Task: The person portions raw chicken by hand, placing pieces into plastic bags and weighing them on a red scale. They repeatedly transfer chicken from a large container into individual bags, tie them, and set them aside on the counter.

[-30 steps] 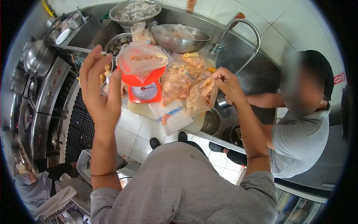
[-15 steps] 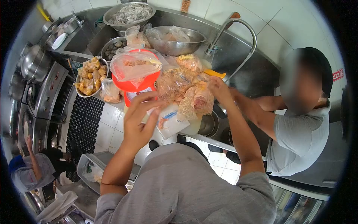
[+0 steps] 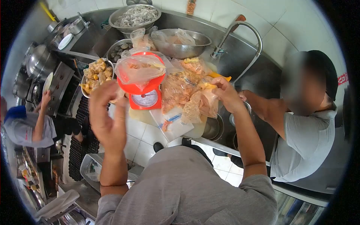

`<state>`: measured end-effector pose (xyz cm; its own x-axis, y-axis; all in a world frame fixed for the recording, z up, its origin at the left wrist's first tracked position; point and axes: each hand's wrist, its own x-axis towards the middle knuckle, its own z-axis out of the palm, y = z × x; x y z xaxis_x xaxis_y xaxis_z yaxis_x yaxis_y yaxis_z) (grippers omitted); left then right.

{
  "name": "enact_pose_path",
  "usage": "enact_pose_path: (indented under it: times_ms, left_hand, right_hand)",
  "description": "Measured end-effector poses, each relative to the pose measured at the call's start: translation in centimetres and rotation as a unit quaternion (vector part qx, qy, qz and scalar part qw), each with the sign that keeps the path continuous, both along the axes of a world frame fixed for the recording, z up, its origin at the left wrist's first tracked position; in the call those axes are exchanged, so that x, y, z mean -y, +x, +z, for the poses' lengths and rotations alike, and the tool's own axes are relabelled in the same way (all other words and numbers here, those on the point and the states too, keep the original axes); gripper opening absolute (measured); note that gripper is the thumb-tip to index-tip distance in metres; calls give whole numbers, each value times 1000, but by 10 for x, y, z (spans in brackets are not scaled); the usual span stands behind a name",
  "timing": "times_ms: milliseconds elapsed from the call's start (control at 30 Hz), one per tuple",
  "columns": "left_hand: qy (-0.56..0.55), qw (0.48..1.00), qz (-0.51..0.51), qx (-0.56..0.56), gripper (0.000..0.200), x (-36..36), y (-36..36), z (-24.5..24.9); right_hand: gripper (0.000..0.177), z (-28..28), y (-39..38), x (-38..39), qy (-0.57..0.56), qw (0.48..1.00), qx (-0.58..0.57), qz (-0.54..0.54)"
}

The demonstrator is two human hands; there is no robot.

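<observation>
My left hand [image 3: 108, 123], smeared by motion, is raised to the left of the scale with fingers curved, thumb apart and nothing in it. My right hand [image 3: 229, 96] pinches the upper edge of a clear plastic bag of meat [image 3: 202, 103]. That bag leans against a bigger bag of meat [image 3: 175, 90]. Beside them stands a red kitchen scale [image 3: 144, 99], its round dial facing me. An open bag with pale orange contents [image 3: 139, 67] lies on the scale's pan. A white box [image 3: 172, 125] with a shrimp picture sits in front of the bags.
Behind are a steel bowl with bags [image 3: 183, 39], a bowl of grey seafood [image 3: 135, 18] and a faucet [image 3: 258, 41]. A bowl of yellowish chunks [image 3: 96, 75] stands left. One co-worker [image 3: 307, 127] is close on my right; another [image 3: 30, 127] holds a plate at the stove.
My left hand has moved left, away from the bags, uncovering the scale's dial. My right hand stays at the bag. The co-worker at left has moved up along the stove.
</observation>
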<state>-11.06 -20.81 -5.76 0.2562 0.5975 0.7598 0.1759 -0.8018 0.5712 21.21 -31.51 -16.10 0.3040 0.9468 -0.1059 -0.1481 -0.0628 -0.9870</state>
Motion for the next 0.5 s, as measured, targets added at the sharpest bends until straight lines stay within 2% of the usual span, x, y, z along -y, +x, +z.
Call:
enact_pose_path:
  times_ms: [33,100,167,233,333,367,400,467,500]
  left_hand:
    - [-55,998,-14,-30,33,12,7,0]
    - [-65,988,-110,-87,38,31,28,-9]
    - [-59,964,-227,-122,56,38,62,-30]
    - [-82,970,-194,-120,62,47,89,-53]
    - [-153,965,-194,-88,65,46,106,-69]
    - [-161,972,-159,-62,55,45,110,-72]
    - [-256,949,-175,-59,51,39,107,-72]
    - [-443,872,-203,-51,42,30,100,-73]
    - [-441,866,-234,36,32,22,101,-107]
  right_hand:
    - [24,9,-2,-2,6,1000,29,4]
    - [24,30,-8,-7,10,996,85,20]
    - [24,43,-16,-14,21,990,137,16]
    - [22,55,-31,-20,65,983,168,23]
    - [21,70,-53,-24,49,982,178,35]
    - [22,71,-58,-26,58,977,200,46]
    - [24,80,-63,-28,30,975,210,72]
    - [28,107,-73,-28,-33,965,229,122]
    - [26,112,-74,-33,20,919,378,108]
